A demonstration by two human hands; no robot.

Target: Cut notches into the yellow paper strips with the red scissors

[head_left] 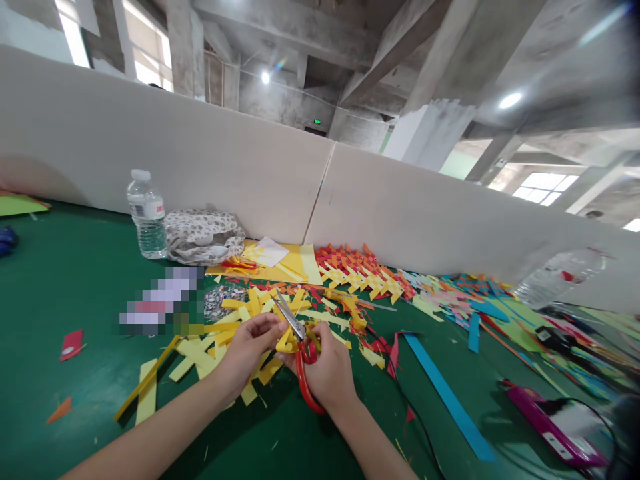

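Observation:
Red-handled scissors (pixel 303 380) are in my right hand (pixel 330 365), their metal blades pointing up and to the left. My left hand (pixel 254 347) pinches a folded yellow paper strip (pixel 287 341) close beside the blades. The fingertips of my right hand also come near this strip. Beneath and around both hands lies a loose pile of yellow paper strips (pixel 200 353). Just behind the pile is a bag of small round pieces (pixel 223 300). Woven yellow and red paper pieces (pixel 360 280) rest behind my right hand.
A water bottle (pixel 147 217) stands at the back left beside a patterned cloth bundle (pixel 205 237). Another bottle (pixel 565 277) leans at the right. A blue strip (pixel 447 393), black cable and magenta tool (pixel 555 427) lie on the green table (pixel 65 280). A white partition (pixel 240 167) rises behind.

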